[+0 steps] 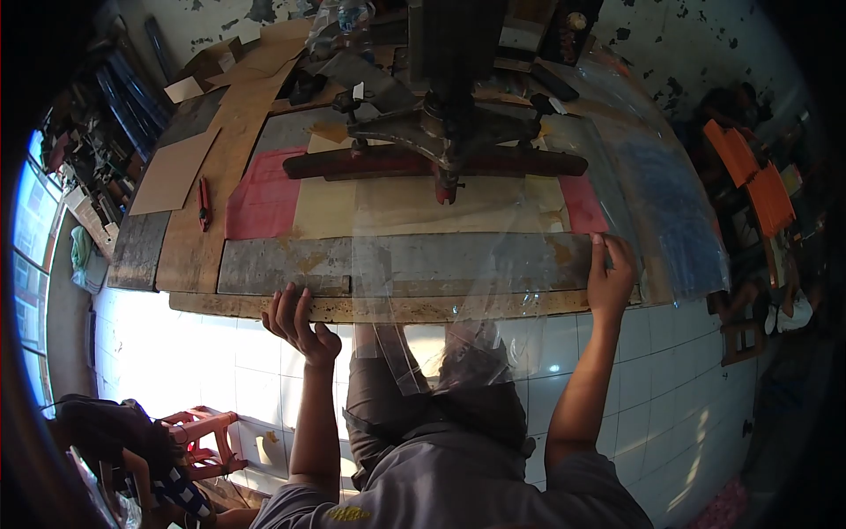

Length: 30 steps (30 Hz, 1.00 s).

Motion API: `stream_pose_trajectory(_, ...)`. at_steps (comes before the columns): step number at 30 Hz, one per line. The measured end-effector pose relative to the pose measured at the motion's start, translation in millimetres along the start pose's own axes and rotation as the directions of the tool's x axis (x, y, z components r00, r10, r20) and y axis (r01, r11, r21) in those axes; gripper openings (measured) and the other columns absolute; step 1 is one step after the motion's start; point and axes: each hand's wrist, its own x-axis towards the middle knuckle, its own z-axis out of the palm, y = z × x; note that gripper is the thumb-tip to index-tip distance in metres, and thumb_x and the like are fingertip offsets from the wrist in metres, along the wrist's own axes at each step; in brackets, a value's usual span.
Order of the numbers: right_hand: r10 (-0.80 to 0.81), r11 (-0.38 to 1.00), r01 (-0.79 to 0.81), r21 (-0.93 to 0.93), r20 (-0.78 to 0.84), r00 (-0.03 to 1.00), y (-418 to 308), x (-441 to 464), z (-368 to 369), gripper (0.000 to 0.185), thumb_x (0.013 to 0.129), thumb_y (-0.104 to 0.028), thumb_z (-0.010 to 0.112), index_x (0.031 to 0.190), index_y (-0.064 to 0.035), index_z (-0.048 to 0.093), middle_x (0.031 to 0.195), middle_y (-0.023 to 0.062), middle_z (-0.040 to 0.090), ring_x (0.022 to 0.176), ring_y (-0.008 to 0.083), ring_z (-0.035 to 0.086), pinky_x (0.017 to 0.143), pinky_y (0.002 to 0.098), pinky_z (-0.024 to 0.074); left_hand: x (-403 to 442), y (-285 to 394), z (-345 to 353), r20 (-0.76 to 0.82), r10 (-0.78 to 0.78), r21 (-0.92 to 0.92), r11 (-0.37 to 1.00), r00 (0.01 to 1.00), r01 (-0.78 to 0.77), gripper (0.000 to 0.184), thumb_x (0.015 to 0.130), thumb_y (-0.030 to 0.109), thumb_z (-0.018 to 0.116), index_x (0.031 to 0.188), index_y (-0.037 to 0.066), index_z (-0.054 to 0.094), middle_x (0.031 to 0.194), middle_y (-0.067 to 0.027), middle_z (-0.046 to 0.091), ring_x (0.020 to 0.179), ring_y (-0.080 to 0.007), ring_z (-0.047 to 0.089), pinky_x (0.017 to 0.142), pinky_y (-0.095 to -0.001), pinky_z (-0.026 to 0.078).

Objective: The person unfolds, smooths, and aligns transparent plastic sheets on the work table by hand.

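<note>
A clear plastic sheet lies over the middle of the work surface and hangs past its front edge. Under it are a pale yellow sheet and red pieces at both sides. A dark metal press head with a long bar stands above them. My left hand is at the wooden front edge, fingers apart and holding nothing. Near the right red piece, my right hand has thumb and forefinger pinched together; what lies between them is too small to make out.
A red cutter and a cardboard piece lie at the left. Blue-tinted plastic covers the right side. A pink stool and a seated person are at lower left; other people are at far right.
</note>
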Motion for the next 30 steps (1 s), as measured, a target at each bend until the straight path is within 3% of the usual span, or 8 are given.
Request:
stream_pose_trajectory(14, 0.008, 1.0, -0.008, -0.002, 0.008, 1.0, -1.5, -0.8, -1.1, 0.02, 0.104, -0.019, 0.066, 0.106, -0.0015, 0.075, 0.103, 0.0126, 0.073, 0.096, 0.0301, 0.069, 0.087, 0.0384, 0.0518, 7.1, 6.0, -9.7, 0.045, 0.006, -0.018, 1.0, 0.999, -0.005, 0.052, 0.108, 0.04, 0.034, 0.135, 0.007, 0.065, 0.144, -0.018, 0.059, 0.139, -0.0396, 0.049, 0.12, -0.058, 0.024)
stream_pose_trajectory(20, -0.014, 1.0, 0.013, 0.003, 0.049, 0.999, 1.6, -0.1, -1.7, 0.021, 0.103, -0.022, 0.067, 0.108, -0.003, 0.075, 0.106, 0.0129, 0.073, 0.1, 0.033, 0.068, 0.091, 0.0424, 0.051, 26.3, 21.1, -26.2, 0.09, -0.046, -0.058, 0.997, 0.995, 0.051, 0.054, 0.107, 0.039, 0.034, 0.135, 0.004, 0.064, 0.14, -0.0169, 0.063, 0.136, -0.0377, 0.053, 0.119, -0.0535, 0.028)
stream_pose_trajectory(23, -0.038, 0.999, 0.037, 0.006, 0.092, 0.995, -4.9, 4.2, -2.2, 0.023, 0.103, -0.023, 0.067, 0.113, -0.0032, 0.074, 0.111, 0.014, 0.072, 0.105, 0.0337, 0.068, 0.094, 0.0429, 0.0507, 60.7, 32.7, -33.9, 0.105, -0.035, -0.121, 0.991, 0.994, 0.048, 0.046, 0.106, 0.033, 0.042, 0.133, 0.005, 0.066, 0.134, -0.0152, 0.066, 0.129, -0.0351, 0.058, 0.116, -0.0502, 0.032)
stream_pose_trajectory(26, -0.064, 0.997, 0.055, 0.05, 0.198, 0.978, -7.4, 11.7, -0.9, 0.027, 0.103, -0.025, 0.067, 0.12, -0.0034, 0.072, 0.115, 0.015, 0.072, 0.11, 0.0336, 0.067, 0.098, 0.043, 0.0501, 104.6, 36.9, -37.8, 0.391, 0.018, -0.224, 0.972, 0.92, 0.076, 0.038, 0.104, 0.028, 0.052, 0.131, 0.006, 0.067, 0.132, -0.0149, 0.066, 0.127, -0.0344, 0.059, 0.115, -0.048, 0.035)
stream_pose_trajectory(30, -0.131, 0.987, 0.102, 0.122, 0.257, 0.958, -18.3, 28.8, 11.8, 0.033, 0.103, -0.028, 0.067, 0.125, -0.0026, 0.069, 0.117, 0.0159, 0.072, 0.111, 0.0329, 0.068, 0.098, 0.0422, 0.0509, 144.7, 52.7, -13.2, 0.558, 0.104, -0.342, 0.933, 0.823, 0.114, 0.04, 0.102, 0.032, 0.06, 0.131, 0.005, 0.066, 0.134, -0.0161, 0.064, 0.13, -0.0357, 0.056, 0.116, -0.0474, 0.036)
